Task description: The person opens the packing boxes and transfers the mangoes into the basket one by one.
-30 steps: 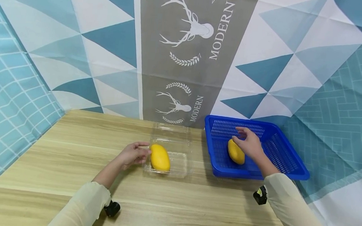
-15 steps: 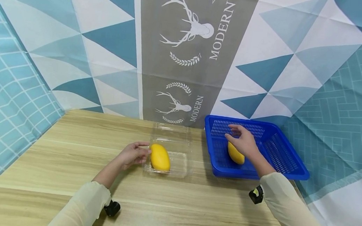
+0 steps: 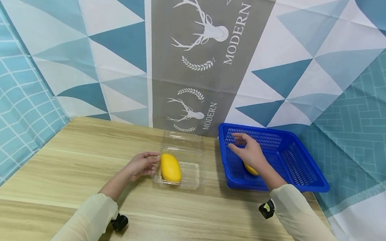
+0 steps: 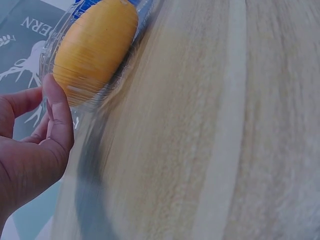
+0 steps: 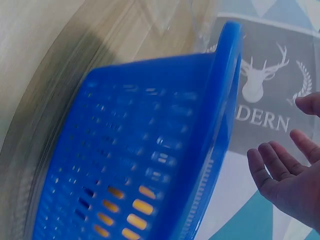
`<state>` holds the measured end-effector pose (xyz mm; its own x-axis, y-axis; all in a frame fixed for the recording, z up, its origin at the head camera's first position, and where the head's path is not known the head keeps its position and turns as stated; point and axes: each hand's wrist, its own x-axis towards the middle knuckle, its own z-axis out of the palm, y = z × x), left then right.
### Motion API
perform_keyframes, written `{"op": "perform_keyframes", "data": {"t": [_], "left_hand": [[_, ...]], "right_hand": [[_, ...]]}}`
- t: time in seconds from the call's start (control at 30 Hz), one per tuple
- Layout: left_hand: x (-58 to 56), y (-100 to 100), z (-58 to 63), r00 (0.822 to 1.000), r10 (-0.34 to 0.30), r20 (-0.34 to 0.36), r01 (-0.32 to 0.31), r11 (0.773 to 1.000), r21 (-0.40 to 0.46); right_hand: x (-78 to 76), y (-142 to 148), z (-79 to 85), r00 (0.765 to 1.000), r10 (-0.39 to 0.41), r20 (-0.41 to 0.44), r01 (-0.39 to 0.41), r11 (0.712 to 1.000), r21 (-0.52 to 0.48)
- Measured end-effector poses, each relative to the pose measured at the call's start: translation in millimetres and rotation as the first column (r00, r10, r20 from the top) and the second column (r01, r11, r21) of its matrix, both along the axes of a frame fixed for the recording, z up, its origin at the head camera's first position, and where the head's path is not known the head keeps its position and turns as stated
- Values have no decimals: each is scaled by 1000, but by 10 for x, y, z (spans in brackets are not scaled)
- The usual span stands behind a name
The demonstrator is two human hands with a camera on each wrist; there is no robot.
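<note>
A clear plastic clamshell box lies on the wooden table, its lid folded back toward the wall. One yellow mango rests in its left half. At the box's left edge, my left hand pinches the rim between thumb and fingers; the left wrist view shows a fingertip right on the plastic beside the mango. My right hand hovers over the left part of a blue basket, fingers spread and holding nothing. Beneath it a second mango sits in the basket, mostly hidden by the hand.
A patterned cloth wall with deer prints rises behind the table. The basket stands at the table's back right, its raised rim near that wall. Through the basket's slots, the right wrist view shows yellow of the mango inside.
My right hand has moved left across the basket, from beside the mango to above its left side, covering more of the mango. The left hand and the box have stayed put.
</note>
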<state>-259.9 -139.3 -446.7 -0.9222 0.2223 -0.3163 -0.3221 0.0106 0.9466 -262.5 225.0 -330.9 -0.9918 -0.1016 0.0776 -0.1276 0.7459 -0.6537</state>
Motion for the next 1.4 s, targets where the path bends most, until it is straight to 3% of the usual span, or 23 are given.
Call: {"op": "perform_keyframes", "data": {"t": [0.53,0.87,1.2,1.4], "left_hand": [[2,-2,10,1000,3,2,-3,1000,20],[18,-10,24,1000,2,-7,-2,1000,30],[29,-4,23,1000,14,-4,-14,999,31],[37,0,28,1000,18,-8,-18,999,36]], "right_hand": [[104,-269,0,994,110,0,-110,992,-70],[88,-480,-69,992,127,-13,-128,987,-98],[114,-636,-111,980,195,22,-191,974,-123],[116,-735,-160,980,193,39,-186,973,-138]]}}
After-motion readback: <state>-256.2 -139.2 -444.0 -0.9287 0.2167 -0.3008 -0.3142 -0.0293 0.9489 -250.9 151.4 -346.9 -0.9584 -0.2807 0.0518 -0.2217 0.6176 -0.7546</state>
